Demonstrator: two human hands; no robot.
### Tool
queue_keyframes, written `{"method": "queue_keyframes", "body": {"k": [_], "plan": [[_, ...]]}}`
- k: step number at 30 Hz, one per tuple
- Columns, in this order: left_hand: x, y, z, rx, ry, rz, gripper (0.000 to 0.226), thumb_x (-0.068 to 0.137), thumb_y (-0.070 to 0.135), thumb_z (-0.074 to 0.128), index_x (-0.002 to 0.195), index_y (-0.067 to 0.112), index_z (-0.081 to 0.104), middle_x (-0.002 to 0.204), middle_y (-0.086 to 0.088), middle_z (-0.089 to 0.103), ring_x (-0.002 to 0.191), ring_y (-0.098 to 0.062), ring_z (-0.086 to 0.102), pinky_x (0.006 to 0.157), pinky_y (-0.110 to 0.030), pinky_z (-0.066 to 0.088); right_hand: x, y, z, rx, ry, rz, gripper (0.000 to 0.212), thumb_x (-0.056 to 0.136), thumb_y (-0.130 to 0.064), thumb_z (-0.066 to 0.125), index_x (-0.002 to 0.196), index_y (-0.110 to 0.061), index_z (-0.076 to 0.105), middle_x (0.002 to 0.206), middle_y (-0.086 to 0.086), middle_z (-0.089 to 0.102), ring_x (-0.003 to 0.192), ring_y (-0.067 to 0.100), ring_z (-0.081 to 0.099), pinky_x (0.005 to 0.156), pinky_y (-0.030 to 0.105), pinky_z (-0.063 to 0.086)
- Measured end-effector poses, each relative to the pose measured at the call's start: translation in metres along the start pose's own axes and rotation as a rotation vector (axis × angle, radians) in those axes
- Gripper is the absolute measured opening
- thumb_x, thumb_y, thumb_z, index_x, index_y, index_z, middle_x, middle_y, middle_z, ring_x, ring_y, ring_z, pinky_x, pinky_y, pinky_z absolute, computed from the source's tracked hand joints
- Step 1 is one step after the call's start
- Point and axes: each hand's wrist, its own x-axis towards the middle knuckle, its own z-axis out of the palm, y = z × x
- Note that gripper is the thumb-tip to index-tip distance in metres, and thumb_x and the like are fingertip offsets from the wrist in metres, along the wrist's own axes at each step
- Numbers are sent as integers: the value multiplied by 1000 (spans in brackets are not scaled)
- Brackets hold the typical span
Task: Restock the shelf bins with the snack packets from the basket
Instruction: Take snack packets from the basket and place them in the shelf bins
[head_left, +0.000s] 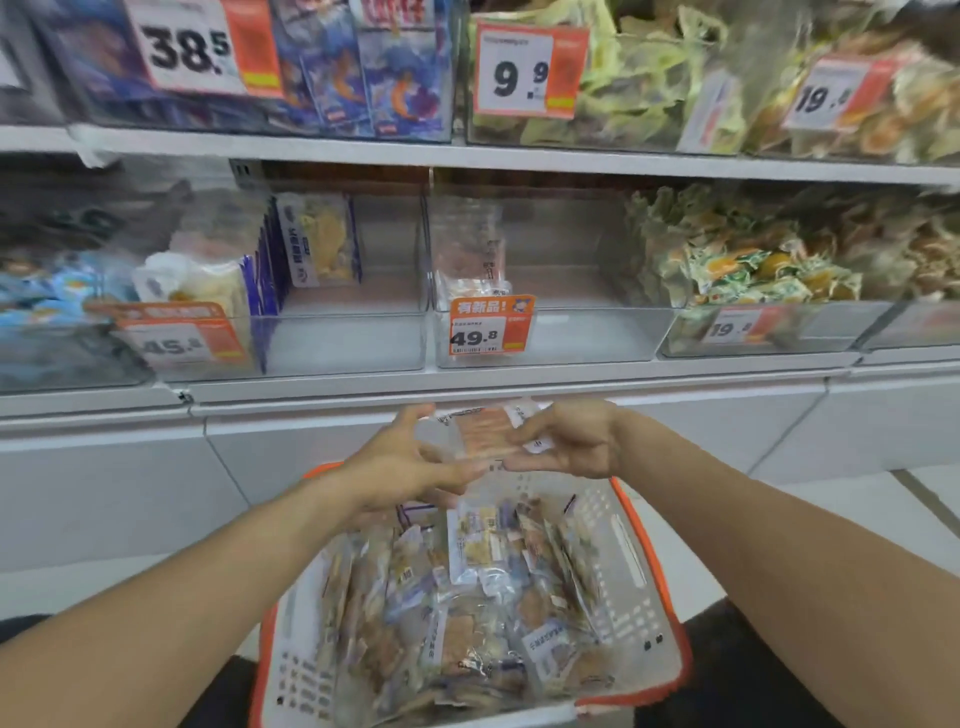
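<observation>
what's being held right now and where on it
A clear snack packet with pinkish contents, held above the basket. The right hand pinches its right edge; the left hand is at its left side, fingers extended, grip unclear.

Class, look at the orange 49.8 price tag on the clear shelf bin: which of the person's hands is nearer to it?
Roughly level, the right hand marginally nearer. It pinches the snack packet below and slightly right of the 49.8 price tag; the left hand is below and slightly left, fingers reaching toward the packet.
</observation>
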Motion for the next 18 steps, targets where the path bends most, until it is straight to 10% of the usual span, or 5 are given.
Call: {"method": "queue_keyframes", "body": {"k": [6, 13, 18], "plan": [[-18, 33, -6, -358, 117, 202, 63, 84, -5, 72, 134, 21, 45, 104, -20, 73, 81, -30, 74, 73, -35, 60, -28, -4, 10, -323, -30, -159, 45, 69, -15, 80, 113, -13, 69, 103, 4, 74, 90, 17, 67, 80, 31, 55], [4, 61, -31, 49, 70, 446, 41, 92, -4, 64, 121, 24, 68, 105, 8, 76, 88, -14, 69, 66, -29, 53, -28, -28, -21, -267, -10, -466, 42, 84, -31, 72, 123, -14, 68, 121, 16, 69, 109, 38, 63, 98, 56, 53], [19, 72, -29, 116, 32, 459, 35, 83, 6, 77, 116, 17, 70, 82, -8, 77, 68, -18, 66, 58, -26, 51, -10, -29, -12, -402, -60, -598, 52, 75, -18, 85, 107, 12, 57, 93, 27, 62, 86, 34, 69, 76, 43, 60]]}}
